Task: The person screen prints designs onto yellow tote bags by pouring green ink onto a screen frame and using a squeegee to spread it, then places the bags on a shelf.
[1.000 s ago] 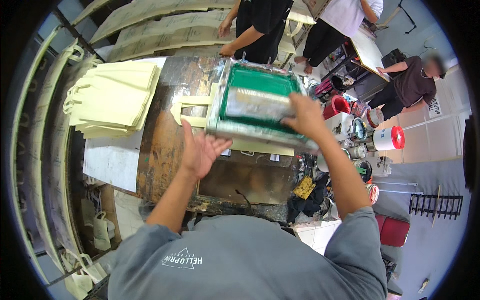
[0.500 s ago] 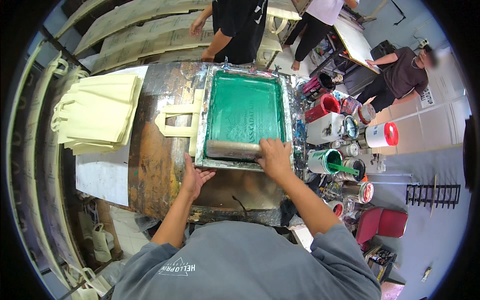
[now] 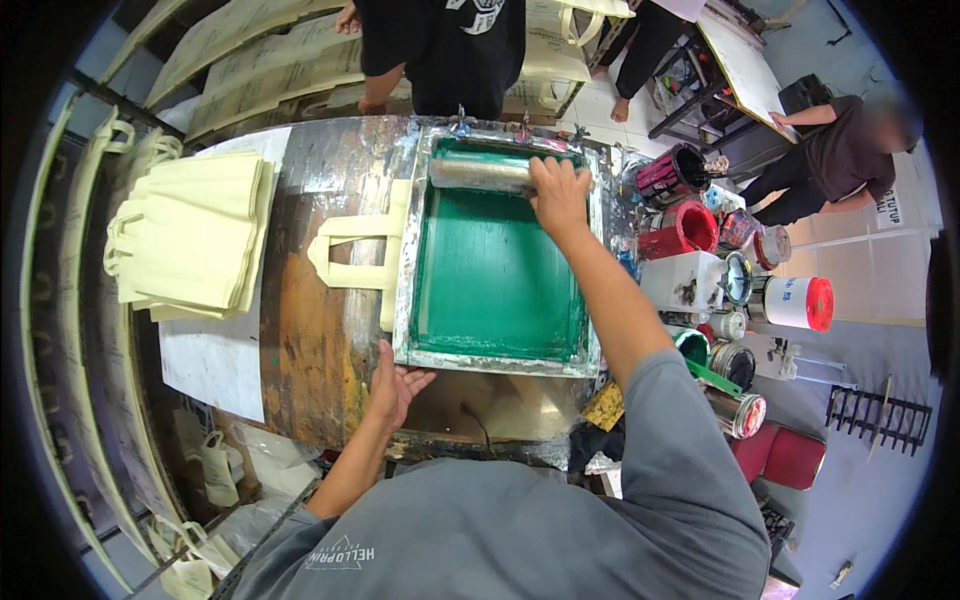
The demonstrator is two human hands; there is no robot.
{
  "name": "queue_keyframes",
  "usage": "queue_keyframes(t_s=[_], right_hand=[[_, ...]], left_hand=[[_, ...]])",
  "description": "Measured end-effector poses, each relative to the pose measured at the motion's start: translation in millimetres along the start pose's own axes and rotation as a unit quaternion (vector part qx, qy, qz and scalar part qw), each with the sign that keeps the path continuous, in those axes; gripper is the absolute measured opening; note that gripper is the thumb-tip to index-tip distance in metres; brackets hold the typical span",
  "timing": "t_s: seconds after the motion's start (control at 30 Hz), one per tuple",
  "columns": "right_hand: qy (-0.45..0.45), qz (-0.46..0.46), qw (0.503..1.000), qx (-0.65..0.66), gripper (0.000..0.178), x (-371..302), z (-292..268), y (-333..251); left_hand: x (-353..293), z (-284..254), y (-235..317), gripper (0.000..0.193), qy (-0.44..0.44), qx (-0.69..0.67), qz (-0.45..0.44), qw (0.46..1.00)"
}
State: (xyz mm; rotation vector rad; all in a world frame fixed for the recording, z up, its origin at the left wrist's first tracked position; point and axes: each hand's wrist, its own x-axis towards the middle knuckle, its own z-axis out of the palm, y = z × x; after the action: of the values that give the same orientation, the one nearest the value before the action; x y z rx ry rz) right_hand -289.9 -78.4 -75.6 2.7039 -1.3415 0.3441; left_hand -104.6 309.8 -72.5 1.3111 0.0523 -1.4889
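My right hand (image 3: 560, 195) is closed around the right end of a squeegee (image 3: 480, 174), which lies across the far end of a printing screen. Green ink covers the screen's mesh (image 3: 490, 280) inside its ink-stained frame (image 3: 500, 366). At the frame's near left corner is my left hand (image 3: 394, 388), palm up with the fingers stretched out, touching or just beside the rim. A cream tote bag (image 3: 352, 275) lies under the screen; only its handle and one edge stick out to the left. Clamps (image 3: 461, 124) show along the frame's far side.
A stack of cream bags (image 3: 190, 230) sits on white paper (image 3: 215, 370) at the left of the stained table (image 3: 310, 340). Ink tubs (image 3: 680, 228) and a green stirring stick (image 3: 712, 377) crowd the right side. A co-worker in black (image 3: 440, 60) stands across the table.
My right hand has pushed the squeegee from the screen's near end to its far end. The dark printed design no longer shows through the green. My left hand stays by the near corner.
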Motion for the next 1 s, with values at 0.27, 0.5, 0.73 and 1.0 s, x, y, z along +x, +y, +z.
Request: queue_keyframes(t_s=[0.27, 0.5, 0.73, 1.0], right_hand=[[-0.038, -0.016, 0.999, -0.007, 0.061, 49.4, -18.7, 34.1], [-0.038, -0.019, 0.998, -0.038, 0.059, 47.7, 14.8, 20.0], [-0.025, -0.048, 0.998, -0.013, 0.048, 22.0, 8.9, 22.7], [-0.048, -0.054, 0.997, 0.007, 0.051, -62.7, -17.7, -18.5]], left_hand=[[22.2, 58.3, 126.5, 0.05, 0.028, 0.572, 0.241, 0.783], [241.1, 199.8, 200.6, 0.074, 0.032, 0.675, 0.615, 0.407], [266.6, 184.6, 172.2, 0.065, 0.03, 0.708, 0.597, 0.375], [197.0, 131.3, 112.9, 0.059, 0.031, 0.699, 0.6, 0.388]])
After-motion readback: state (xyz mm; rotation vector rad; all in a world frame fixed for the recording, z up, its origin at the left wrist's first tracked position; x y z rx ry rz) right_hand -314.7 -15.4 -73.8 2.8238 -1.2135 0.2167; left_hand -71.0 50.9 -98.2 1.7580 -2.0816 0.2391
